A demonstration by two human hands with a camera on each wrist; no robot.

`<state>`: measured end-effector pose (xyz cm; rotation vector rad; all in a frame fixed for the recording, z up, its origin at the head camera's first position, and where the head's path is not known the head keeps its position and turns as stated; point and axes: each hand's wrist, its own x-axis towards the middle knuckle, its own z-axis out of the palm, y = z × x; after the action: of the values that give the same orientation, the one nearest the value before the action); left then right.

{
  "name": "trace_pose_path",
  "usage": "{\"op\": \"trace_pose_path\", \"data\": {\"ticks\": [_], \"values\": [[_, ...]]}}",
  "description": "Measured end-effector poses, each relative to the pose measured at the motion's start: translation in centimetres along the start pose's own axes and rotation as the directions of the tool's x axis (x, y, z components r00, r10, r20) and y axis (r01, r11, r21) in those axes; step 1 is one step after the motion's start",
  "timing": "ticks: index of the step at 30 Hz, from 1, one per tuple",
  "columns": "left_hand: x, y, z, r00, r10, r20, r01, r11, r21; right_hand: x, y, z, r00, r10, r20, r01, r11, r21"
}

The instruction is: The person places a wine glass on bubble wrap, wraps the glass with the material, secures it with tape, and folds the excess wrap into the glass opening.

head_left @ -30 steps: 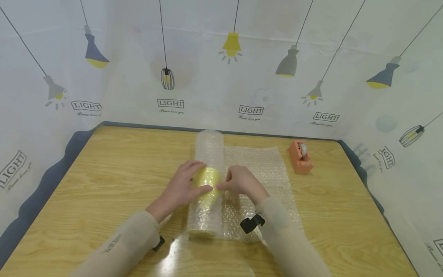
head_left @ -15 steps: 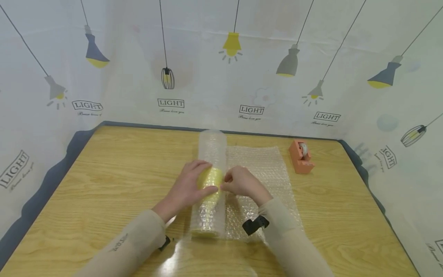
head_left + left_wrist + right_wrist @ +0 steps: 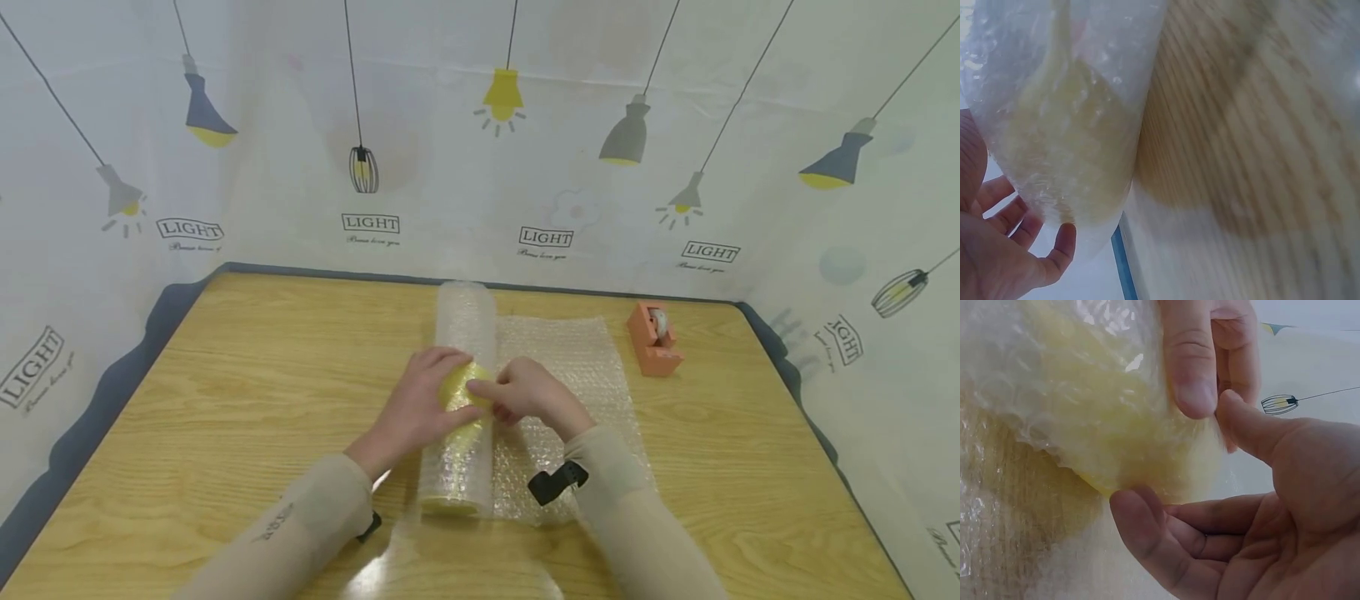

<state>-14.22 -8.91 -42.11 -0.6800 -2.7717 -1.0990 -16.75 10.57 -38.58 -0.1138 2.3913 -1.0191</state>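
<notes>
A bubble wrap roll [image 3: 467, 317] lies lengthwise on the table, and a yellow object shows through its middle. In the left wrist view that yellow object [image 3: 1072, 137] has a wide body narrowing to a thin part; its kind is blurred by the wrap. My left hand [image 3: 423, 400] grips the roll from the left, fingers over the far side and thumb nearer me. From the right, my right hand [image 3: 532, 392] holds the roll, its thumb on top and the other fingers curled at the side. A flat sheet of bubble wrap [image 3: 570, 375] extends rightward from the roll.
An orange tape dispenser [image 3: 654, 342] with a roll of tape stands at the table's back right. The wooden table [image 3: 247, 367] meets a curtain [image 3: 450, 167] printed with lamps at its back and sides. Each wrist wears a black strap.
The roll has shifted slightly right, onto the flat sheet, and my left hand has moved with it. My right thumb has risen from the roll's side onto its top.
</notes>
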Motion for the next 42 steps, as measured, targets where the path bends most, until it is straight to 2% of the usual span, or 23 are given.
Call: {"op": "trace_pose_path", "data": {"ticks": [6,12,25,35,42], "values": [[0.3,0.3,0.7,0.999,0.041,-0.027,-0.040,0.999,0.022,0.1,-0.1,0.2,0.998,0.039,-0.039,-0.040,0.999,-0.016],[0.6,0.9,1.2,0.999,0.032,-0.009,-0.031,0.998,0.051,0.4,0.2,0.4,0.998,0.034,-0.051,-0.035,0.999,-0.009],[1.0,1.1,2.1,1.000,0.028,0.012,-0.029,0.997,0.068,0.7,1.1,-0.1,0.998,0.060,0.004,-0.061,0.998,0.022],[0.9,1.2,1.6,0.998,0.054,0.038,-0.055,0.998,0.024,0.8,1.6,-0.6,0.997,0.076,0.031,-0.077,0.997,0.018],[0.5,0.5,0.4,0.996,0.091,0.023,-0.089,0.993,-0.081,0.9,1.9,-0.9,0.996,0.078,0.050,-0.079,0.997,0.014]]}}
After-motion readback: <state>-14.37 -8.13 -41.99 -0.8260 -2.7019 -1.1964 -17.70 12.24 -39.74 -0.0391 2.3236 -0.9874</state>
